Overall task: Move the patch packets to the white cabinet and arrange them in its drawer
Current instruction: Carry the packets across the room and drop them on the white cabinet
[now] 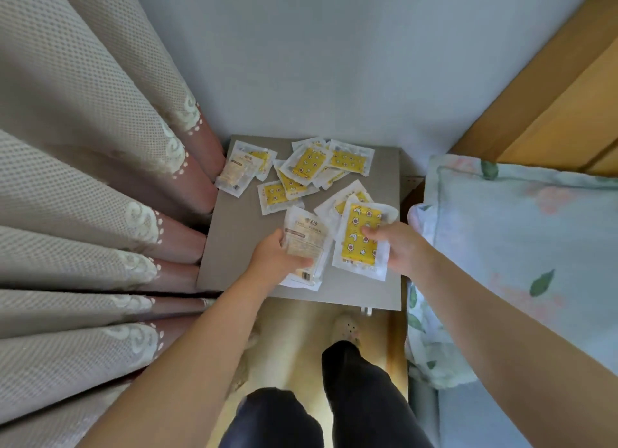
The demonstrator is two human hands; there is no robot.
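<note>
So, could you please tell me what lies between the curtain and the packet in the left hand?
In the head view, only bare grey tabletop separates the curtain from the packet in the left hand.

A small cabinet (234, 240) stands against the wall (301, 62), with a curtain (83, 180) on its left and a bed (518, 263) on its right. A wooden headboard (551, 113) rises behind the bed's pillow (501, 206). Patch packets (317, 164) lie scattered on the cabinet top, most in an overlapping cluster toward the far edge, with two more (242, 168) stacked at the far left corner. Near the front edge, the left hand (276, 255) rests on a stack of packets (306, 243), and just to its right the right hand (398, 247) lies on another packet (356, 233), which overlaps one behind it. The person's legs (351, 397) and a slipper (347, 327) are on the floor (301, 330) before the cabinet.
</note>
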